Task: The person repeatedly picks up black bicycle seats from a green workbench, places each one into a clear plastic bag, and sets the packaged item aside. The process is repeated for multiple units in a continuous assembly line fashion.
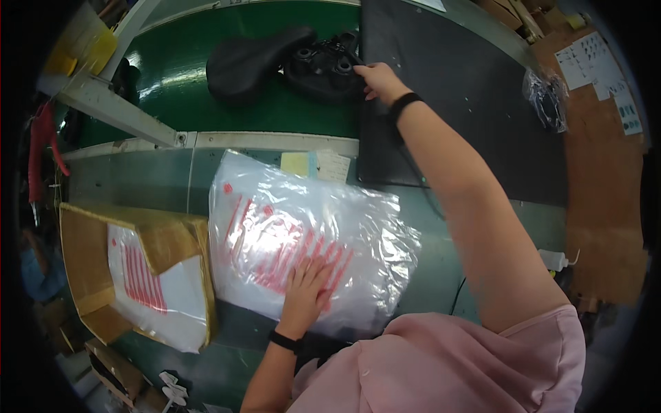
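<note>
My left hand (308, 289) lies flat with fingers stretched out on a stack of clear plastic bags (372, 255) with red print. My right arm reaches to the far side, where my right hand (381, 81) has its fingers closed on the edge of a black bicycle saddle (317, 79). That saddle lies underside up, showing its rails and two round springs or bumpers. Touching it on the left is a second black bicycle saddle (237, 72), smooth top up. Both rest on a glossy green surface (172, 62).
Left of the bags stands an open cardboard box (89, 275) holding more printed bags. A black mat (475, 131) covers the bench at right. Yellow and white paper slips (299, 163) lie behind the bags. A white metal post (117, 110) rises at left. A plastic-wrapped bundle (544, 100) is far right.
</note>
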`<action>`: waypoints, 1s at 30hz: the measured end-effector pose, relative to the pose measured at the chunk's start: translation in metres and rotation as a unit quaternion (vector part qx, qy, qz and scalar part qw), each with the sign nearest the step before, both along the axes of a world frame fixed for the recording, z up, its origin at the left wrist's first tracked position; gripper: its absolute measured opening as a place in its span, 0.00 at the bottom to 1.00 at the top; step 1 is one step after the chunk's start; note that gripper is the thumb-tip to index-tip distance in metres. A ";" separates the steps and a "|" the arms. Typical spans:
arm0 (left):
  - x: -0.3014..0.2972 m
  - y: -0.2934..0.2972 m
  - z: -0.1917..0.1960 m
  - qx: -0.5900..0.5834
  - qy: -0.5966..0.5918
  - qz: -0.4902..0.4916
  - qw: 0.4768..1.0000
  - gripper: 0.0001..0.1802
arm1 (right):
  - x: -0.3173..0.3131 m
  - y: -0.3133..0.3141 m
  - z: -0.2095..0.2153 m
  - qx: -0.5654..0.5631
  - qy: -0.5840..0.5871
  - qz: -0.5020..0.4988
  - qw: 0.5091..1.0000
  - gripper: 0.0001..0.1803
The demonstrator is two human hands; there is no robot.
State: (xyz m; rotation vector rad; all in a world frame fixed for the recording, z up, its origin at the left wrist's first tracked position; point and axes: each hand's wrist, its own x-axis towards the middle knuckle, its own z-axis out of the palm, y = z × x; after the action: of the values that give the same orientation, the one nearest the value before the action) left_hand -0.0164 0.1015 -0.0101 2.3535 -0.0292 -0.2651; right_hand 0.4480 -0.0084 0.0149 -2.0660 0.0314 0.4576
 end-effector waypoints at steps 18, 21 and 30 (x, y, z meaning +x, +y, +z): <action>0.016 -0.056 0.034 -0.725 -0.074 0.350 0.588 0.39 | -0.367 -0.106 0.079 0.171 -0.072 0.087 0.979 0.28; 0.004 -0.042 0.049 -0.662 -0.060 0.345 0.663 0.32 | -0.395 -0.131 0.076 0.270 -0.072 0.103 0.955 0.29; -0.042 -0.065 0.080 -0.638 0.008 0.311 0.704 0.30 | -0.413 -0.249 0.175 0.388 -0.066 0.120 0.911 0.34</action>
State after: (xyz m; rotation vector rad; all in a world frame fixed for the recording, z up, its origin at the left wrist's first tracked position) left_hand -0.0584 0.0367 0.0698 0.8534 0.4478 0.0922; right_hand 0.0346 -0.2578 0.1895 -1.3063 -0.4268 0.3911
